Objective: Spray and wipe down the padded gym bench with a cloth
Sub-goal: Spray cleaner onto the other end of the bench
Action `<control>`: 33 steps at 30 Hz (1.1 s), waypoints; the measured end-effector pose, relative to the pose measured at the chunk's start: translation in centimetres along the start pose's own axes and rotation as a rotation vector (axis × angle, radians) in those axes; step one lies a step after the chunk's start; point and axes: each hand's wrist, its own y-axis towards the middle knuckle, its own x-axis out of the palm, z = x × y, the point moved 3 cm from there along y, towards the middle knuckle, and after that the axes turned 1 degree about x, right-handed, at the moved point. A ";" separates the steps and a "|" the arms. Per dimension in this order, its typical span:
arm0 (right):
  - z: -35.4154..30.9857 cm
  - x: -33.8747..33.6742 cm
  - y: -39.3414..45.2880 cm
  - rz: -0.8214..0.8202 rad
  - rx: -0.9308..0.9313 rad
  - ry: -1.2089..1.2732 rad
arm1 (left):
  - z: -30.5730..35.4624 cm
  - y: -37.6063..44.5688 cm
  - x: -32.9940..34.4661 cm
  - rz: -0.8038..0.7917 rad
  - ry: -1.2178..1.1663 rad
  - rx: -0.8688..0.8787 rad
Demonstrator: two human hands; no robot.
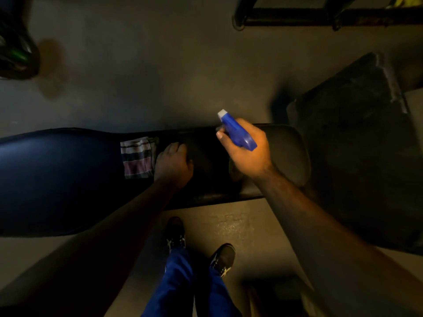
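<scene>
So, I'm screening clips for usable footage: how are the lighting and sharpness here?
Head view: dim overall, with warm light on the right hand and the blue spray bottle; the left hand beside the striped cloth is darker; the bench shows a faint sheen; the corners fall to black, and wide-angle bowing and slight softness show.

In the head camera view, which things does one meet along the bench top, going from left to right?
Blue padded bench → striped cloth → left hand → right hand holding the blue spray bottle.
</scene>
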 end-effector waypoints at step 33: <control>3.2 12.4 -0.6 -0.296 0.651 -0.207 | -5.0 -4.5 9.1 0.135 0.114 0.095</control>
